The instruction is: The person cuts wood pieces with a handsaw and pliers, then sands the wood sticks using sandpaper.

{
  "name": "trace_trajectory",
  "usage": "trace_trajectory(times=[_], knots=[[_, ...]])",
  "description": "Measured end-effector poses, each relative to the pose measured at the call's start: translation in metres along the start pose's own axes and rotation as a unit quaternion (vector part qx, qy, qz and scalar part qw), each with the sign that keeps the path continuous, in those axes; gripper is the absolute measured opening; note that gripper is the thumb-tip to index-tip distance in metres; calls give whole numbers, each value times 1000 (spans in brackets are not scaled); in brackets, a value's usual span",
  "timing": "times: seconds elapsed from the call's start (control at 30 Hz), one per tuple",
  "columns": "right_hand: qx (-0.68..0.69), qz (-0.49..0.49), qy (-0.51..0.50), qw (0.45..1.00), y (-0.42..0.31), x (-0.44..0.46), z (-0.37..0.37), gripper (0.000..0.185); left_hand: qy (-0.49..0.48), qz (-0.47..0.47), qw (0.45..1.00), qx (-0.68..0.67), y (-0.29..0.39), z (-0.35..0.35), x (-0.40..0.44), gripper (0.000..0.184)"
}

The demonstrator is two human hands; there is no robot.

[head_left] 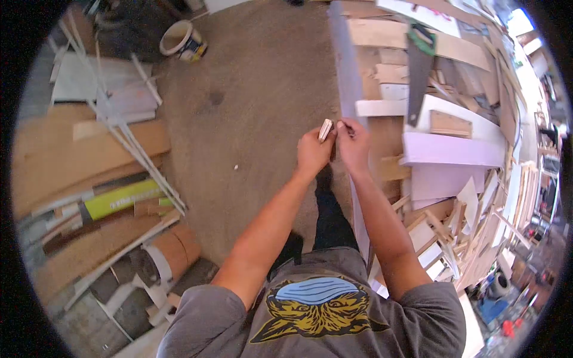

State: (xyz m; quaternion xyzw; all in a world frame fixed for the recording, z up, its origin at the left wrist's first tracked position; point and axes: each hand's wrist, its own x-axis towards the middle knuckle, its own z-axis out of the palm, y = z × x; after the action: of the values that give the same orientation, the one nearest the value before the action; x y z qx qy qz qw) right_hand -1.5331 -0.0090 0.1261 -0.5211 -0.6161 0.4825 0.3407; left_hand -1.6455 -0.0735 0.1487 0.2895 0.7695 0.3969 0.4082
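My left hand (313,155) is closed around a small, pale, narrow bundle (325,130) with lengthwise lines, which may be a folded wooden rule. Its upper end sticks out above the fist. Close beside it, my right hand (354,148) has its thumb and fingers pinched together, and what they hold, if anything, cannot be made out. Both hands are in front of my body, over the brown floor and near the long pale edge (348,65) of the wood pile.
A handsaw (419,71) with a green handle lies on boards at the right. Below it sits a pale purple foam-like block (452,149). Planks and a lime-green strip (124,198) are stacked at the left. A white bucket (182,40) stands on the floor (256,77).
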Motion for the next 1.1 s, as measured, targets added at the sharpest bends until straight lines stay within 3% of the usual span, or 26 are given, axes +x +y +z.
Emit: trace_trajectory(times=[0.13,0.23,0.3,0.43,0.63,0.83,0.93,1.1], knots=[[1,6,-70,998,32,-99,84,21,110,21,993,39,-111,-52,-53,34],[-40,-20,-109,993,45,-167,138,21,47,-113,991,-45,-158,-114,-109,35],[-58,-54,-132,988,64,-209,176,20,73,-109,990,-46,-226,-143,-136,37],[-72,-16,-225,972,77,-289,240,20,123,-119,984,-42,-343,-204,-199,39],[-115,6,-309,944,129,-358,325,21,193,-210,958,-12,-488,-259,-253,36],[-192,34,-341,920,280,-378,415,28,245,-259,932,-58,-644,-246,-244,35],[-205,11,-300,932,389,-379,463,25,228,-277,933,5,-721,-235,-217,33],[-306,-60,-298,902,558,-354,535,22,226,-261,937,57,-821,-216,-153,33]])
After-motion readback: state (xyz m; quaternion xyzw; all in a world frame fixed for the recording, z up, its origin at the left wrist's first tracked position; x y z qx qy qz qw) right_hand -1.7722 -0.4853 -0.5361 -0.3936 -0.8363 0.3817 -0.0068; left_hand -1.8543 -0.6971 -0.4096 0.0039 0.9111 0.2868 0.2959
